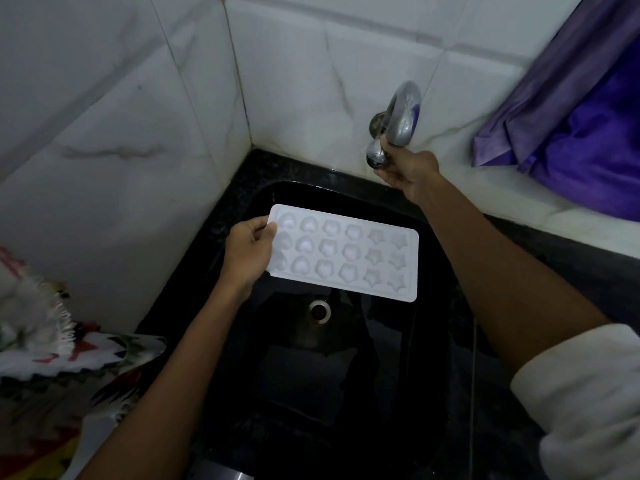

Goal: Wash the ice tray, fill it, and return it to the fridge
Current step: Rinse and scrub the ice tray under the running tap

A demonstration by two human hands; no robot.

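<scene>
Ice tray (346, 256) held over black sink (249, 188), frame centre.
Left hand (247, 252) grips tray's left short edge; right hand (407, 168), upper right, fingers curled on tap (398, 123) handle, well apart from tray.

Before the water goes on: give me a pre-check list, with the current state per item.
1. Left hand grips the ice tray by its short edge: ok.
2. Tray cavities face up, held over the sink: ok.
3. Right hand grips the knob of the tap: ok.
4. Tray directly below the spout: cannot tell from this angle.
5. Drain uncovered: ok.
6. No stream visible: ok.
</scene>
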